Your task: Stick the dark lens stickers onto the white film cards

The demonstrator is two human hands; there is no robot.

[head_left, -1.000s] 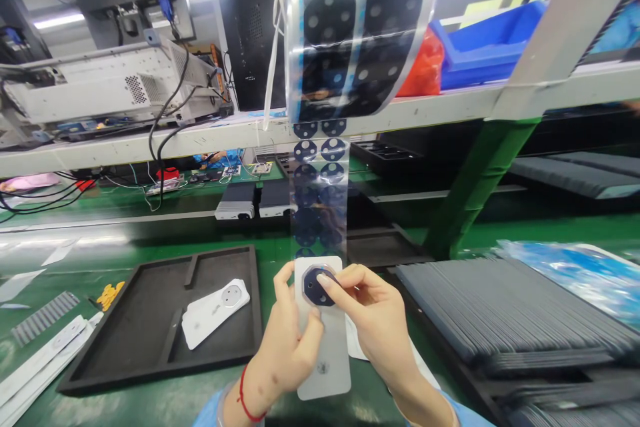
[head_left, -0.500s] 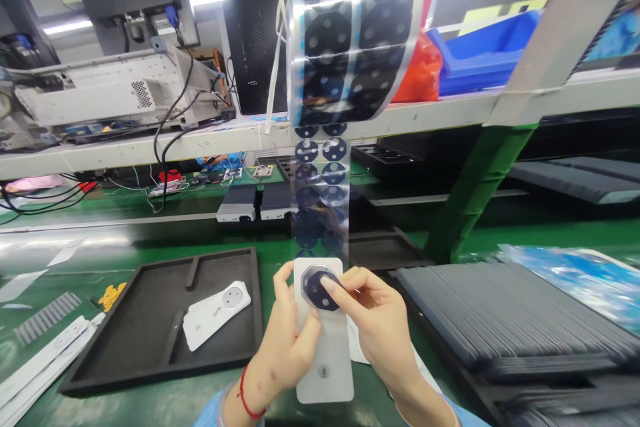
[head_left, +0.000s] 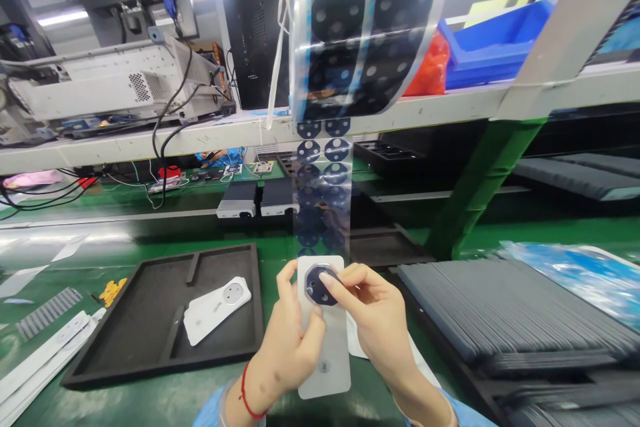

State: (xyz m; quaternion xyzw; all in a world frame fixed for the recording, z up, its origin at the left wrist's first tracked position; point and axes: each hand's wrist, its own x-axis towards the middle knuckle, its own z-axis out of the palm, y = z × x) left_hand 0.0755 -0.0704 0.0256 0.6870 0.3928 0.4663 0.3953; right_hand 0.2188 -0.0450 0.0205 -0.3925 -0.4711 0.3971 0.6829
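Note:
A white rectangular panel (head_left: 327, 340) with rounded corners is gripped along its left side by my left hand (head_left: 295, 340), thumb on its face. Near the panel's top lies a dark round sticker (head_left: 320, 285) with small holes, inside a raised ring. My right hand (head_left: 377, 310) pinches the sticker's right edge, its thumb pressed on the face. Behind the panel hangs a clear strip (head_left: 324, 197) of paired dark round stickers, running down from a big roll (head_left: 370, 33). Left of my hands, a black tray (head_left: 135, 327) bears white panels (head_left: 216, 310) with a round grey area.
Stacked grey panels (head_left: 510, 310) lie at the right, beside blue plastic film (head_left: 575, 280). A white shelf edge (head_left: 215, 135) crosses above the green bench. Long white strips (head_left: 47, 360) and yellow pieces (head_left: 113, 292) lie at the left. A blue bin (head_left: 500, 47) stands on the shelf.
The view has shifted a little, so the roll appears larger and higher. Both hands keep their hold on the panel and sticker, with the right thumb still on the sticker.

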